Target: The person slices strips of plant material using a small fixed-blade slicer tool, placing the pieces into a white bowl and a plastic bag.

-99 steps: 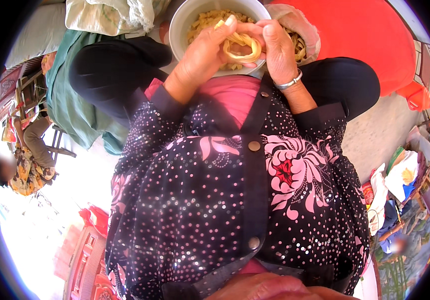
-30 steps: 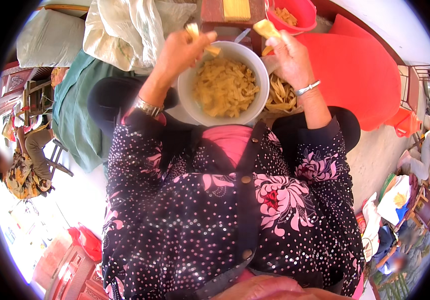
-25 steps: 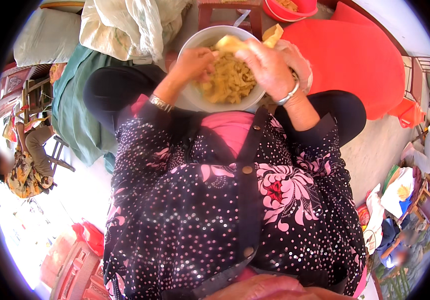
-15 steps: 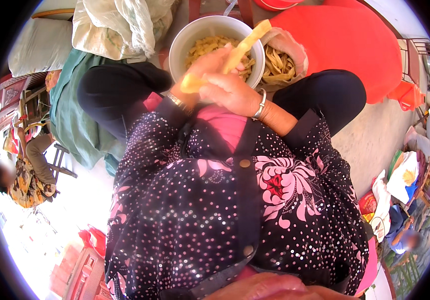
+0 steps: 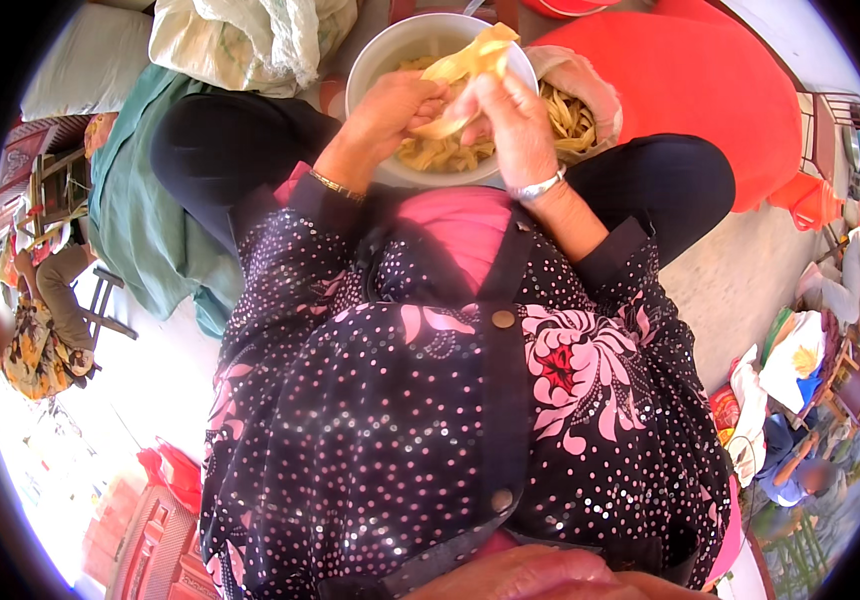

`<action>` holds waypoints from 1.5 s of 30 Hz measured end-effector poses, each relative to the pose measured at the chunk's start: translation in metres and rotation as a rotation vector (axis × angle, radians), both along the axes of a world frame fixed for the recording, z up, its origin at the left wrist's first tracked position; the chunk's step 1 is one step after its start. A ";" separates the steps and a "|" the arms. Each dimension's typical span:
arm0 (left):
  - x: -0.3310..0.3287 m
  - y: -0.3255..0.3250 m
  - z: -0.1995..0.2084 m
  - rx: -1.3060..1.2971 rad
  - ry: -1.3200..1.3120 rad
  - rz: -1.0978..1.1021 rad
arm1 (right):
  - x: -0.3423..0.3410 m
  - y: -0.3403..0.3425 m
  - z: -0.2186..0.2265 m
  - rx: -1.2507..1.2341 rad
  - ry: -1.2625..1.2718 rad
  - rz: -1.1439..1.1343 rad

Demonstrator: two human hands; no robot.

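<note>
Over a white basin (image 5: 358, 82) between my knees, both my hands are raised and working on a long, limp yellow strip (image 5: 472, 58). My left hand (image 5: 395, 112) is closed, its fingertips pinching the strip. Opposite it, my right hand (image 5: 520, 125) has its fingers closed on the strip too, though the fingertips are blurred by motion. A part of the strip hangs between the hands, and another part stands up over the basin's far rim. Cut yellow pieces (image 5: 440, 155) lie in the basin, partly hidden by my hands.
Right of the basin, an open pale sack (image 5: 600, 85) holds brownish-yellow strips (image 5: 565, 118). Beyond spreads a large red cover (image 5: 690, 90). A whitish woven bag (image 5: 230, 45) and a green cloth (image 5: 155, 200) are on the left. One person (image 5: 45, 335) sits far left, another (image 5: 795, 475) far right.
My hands have moved apart, the right one up and to the right. The strip, straight and slanted before, is now bent and spread between them. My view has shifted slightly.
</note>
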State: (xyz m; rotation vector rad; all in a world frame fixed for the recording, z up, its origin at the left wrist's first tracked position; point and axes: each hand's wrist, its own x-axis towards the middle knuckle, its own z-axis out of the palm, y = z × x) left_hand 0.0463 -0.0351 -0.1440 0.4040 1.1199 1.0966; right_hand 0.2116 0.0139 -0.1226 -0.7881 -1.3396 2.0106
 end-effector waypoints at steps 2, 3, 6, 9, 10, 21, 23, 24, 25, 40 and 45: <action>0.006 -0.005 0.013 -0.003 0.033 0.016 | -0.007 0.012 -0.008 0.279 -0.062 -0.116; 0.008 -0.005 0.020 0.000 0.049 0.022 | -0.013 0.018 -0.011 0.465 -0.071 -0.179; 0.012 -0.009 0.033 0.012 0.107 0.063 | -0.027 0.023 -0.010 0.664 -0.068 -0.196; -0.004 -0.009 0.028 0.060 0.223 -0.070 | -0.042 0.025 -0.012 0.520 -0.018 -0.102; -0.007 -0.009 0.027 0.091 0.302 -0.084 | -0.046 0.025 -0.014 0.509 -0.051 -0.100; 0.003 -0.010 0.030 0.658 1.355 0.222 | -0.048 0.042 -0.006 0.309 -0.357 0.258; -0.001 -0.010 0.026 0.598 1.351 0.172 | -0.044 0.038 0.005 0.317 -0.423 0.295; 0.000 -0.005 0.027 0.599 1.378 0.162 | -0.042 0.042 0.002 0.386 -0.411 0.297; -0.001 -0.005 0.027 0.535 1.318 0.159 | -0.040 0.041 -0.003 0.452 -0.398 0.298; -0.008 -0.015 0.027 0.399 -0.293 0.213 | -0.026 0.028 -0.005 0.190 -0.110 0.253; 0.002 -0.013 0.028 0.431 -0.108 0.143 | -0.011 0.031 -0.018 0.141 -0.130 0.251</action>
